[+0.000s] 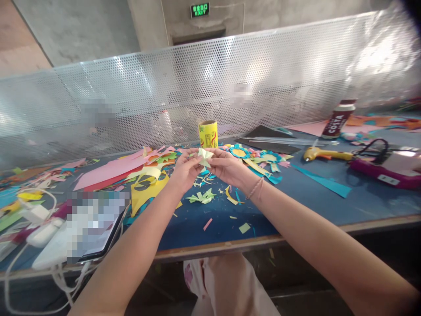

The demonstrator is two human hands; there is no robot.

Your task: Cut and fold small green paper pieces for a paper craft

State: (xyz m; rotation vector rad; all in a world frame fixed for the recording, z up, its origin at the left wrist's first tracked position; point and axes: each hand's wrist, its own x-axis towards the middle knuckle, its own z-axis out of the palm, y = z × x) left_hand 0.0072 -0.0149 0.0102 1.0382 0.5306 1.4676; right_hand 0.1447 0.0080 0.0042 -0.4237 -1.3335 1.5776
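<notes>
Between both hands, a small pale green folded paper piece (205,157) is held up over the blue table. My left hand (188,167) pinches its left side with thumb and fingers. From the other side my right hand (226,167) grips it in the same way. Below the hands lies a pile of light green paper pieces (202,196). A yellow sheet with holes cut out (144,195) rests left of my left hand. Paper flowers with blue petals (239,151) lie just beyond my right hand.
A yellow cardboard tube (208,134) stands behind the hands. At right are a yellow glue gun (329,153), a purple power strip (384,172) and a brown bottle (338,119). A tablet (105,228) and white cables lie front left. A perforated metal screen (138,96) closes the table's back.
</notes>
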